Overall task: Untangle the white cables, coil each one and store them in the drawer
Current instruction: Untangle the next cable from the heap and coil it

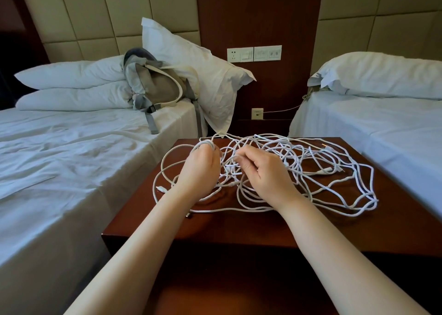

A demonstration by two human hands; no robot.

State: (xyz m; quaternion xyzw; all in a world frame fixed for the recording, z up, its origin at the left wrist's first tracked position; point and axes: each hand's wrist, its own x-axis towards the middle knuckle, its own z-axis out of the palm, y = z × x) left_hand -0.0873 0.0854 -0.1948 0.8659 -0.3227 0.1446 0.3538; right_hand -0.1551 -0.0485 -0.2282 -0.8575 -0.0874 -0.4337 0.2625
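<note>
A tangle of white cables spreads over the top of a dark red-brown nightstand. My left hand is over the left part of the tangle, its fingers curled round a small loop of cable lifted at its fingertips. My right hand is just to the right of it, with thumb and fingers pinching a strand in the middle of the tangle. Loose plug ends lie at the left and at the right. The nightstand's front, below my forearms, is dark and no drawer shows plainly.
A bed with white sheets stands to the left, with pillows and a grey backpack on it. Another white bed stands to the right. Wall sockets and switches sit on the wood panel behind.
</note>
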